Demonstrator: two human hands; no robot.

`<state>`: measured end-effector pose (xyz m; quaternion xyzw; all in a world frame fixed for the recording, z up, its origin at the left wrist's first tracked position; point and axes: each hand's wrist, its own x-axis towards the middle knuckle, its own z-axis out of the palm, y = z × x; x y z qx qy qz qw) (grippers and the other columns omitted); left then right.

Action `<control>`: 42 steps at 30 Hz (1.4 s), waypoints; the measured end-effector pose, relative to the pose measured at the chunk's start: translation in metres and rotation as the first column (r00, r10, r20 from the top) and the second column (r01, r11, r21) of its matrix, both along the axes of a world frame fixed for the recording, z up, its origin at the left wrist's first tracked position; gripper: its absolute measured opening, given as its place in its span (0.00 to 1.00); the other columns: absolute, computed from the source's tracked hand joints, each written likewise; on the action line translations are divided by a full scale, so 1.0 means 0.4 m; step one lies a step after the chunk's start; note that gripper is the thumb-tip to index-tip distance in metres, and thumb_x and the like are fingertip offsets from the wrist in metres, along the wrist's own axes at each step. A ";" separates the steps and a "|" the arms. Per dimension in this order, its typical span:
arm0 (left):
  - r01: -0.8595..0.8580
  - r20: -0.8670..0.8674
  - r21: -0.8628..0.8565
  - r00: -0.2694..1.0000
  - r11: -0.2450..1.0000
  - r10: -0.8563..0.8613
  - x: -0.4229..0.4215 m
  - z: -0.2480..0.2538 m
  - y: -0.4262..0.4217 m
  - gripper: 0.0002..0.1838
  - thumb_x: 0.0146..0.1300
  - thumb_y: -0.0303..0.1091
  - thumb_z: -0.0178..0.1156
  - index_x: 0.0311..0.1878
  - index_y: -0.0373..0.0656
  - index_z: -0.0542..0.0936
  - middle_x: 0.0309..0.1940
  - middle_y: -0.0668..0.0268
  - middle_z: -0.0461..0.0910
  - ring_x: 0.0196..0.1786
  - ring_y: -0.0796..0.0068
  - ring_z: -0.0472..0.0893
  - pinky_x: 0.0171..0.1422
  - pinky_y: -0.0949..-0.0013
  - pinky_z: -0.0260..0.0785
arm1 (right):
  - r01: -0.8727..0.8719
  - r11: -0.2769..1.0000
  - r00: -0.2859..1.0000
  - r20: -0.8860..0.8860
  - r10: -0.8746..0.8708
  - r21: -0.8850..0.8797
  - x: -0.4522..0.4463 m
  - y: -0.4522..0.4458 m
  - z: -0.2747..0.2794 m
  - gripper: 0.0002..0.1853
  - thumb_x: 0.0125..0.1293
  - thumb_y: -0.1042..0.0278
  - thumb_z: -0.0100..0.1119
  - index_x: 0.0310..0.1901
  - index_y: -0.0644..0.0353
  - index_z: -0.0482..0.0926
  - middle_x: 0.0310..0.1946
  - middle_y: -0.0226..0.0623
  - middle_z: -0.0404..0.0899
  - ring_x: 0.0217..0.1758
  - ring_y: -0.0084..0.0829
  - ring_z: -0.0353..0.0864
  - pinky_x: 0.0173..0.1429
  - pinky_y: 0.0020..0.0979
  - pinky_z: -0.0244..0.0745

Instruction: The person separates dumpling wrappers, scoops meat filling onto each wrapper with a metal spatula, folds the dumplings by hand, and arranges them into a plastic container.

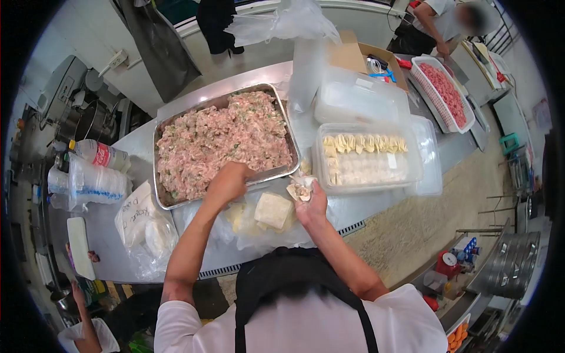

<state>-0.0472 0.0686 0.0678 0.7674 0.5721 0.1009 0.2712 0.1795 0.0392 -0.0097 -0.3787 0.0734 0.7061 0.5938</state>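
Note:
My left hand (228, 183) is closed over the near edge of a metal tray (221, 197) heaped with minced meat (223, 138) flecked with green. What its fingers grip, if anything, is hidden. To the right, my right hand (313, 207) holds a dumpling wrapper (299, 189) with some filling in it, cupped in its fingers. Between my forearms lies a stack of pale square wrappers (274, 210) on plastic film. Beyond my right hand, a clear plastic container (368, 183) holds rows of folded dumplings (368, 143).
Clear lids (360, 100) and a cardboard box (376, 56) stand behind the container. A white basket of minced meat (444, 94) is at far right. On the left are a plastic bag (147, 226) and bottles (101, 154). Other people work at upper right and lower left.

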 end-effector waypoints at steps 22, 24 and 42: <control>-0.144 -0.408 0.151 0.892 0.978 0.195 -0.012 0.066 -0.069 0.08 0.46 0.23 0.60 0.30 0.38 0.85 0.32 0.47 0.83 0.39 0.44 0.83 0.48 0.46 0.75 | -0.054 0.998 0.999 -0.004 0.054 0.021 0.020 -0.020 -0.008 0.24 0.81 0.57 0.37 0.65 0.66 0.71 0.58 0.43 0.77 0.59 0.42 0.77 0.68 0.46 0.71; -0.057 -0.373 0.183 0.919 0.982 0.123 -0.010 0.029 -0.068 0.06 0.47 0.23 0.60 0.30 0.37 0.84 0.32 0.47 0.83 0.38 0.45 0.84 0.45 0.48 0.76 | -0.066 0.998 0.997 0.034 0.065 0.021 0.014 -0.023 0.000 0.23 0.81 0.57 0.37 0.65 0.66 0.71 0.58 0.44 0.77 0.59 0.42 0.77 0.68 0.47 0.71; -0.037 0.171 0.142 0.985 0.989 0.013 0.015 0.032 -0.221 0.19 0.54 0.16 0.62 0.48 0.43 0.88 0.28 0.57 0.80 0.34 0.61 0.82 0.40 0.64 0.73 | -0.124 0.986 0.984 -0.112 0.137 0.114 -0.018 0.028 0.070 0.24 0.81 0.57 0.37 0.67 0.66 0.68 0.64 0.45 0.74 0.67 0.42 0.73 0.75 0.47 0.65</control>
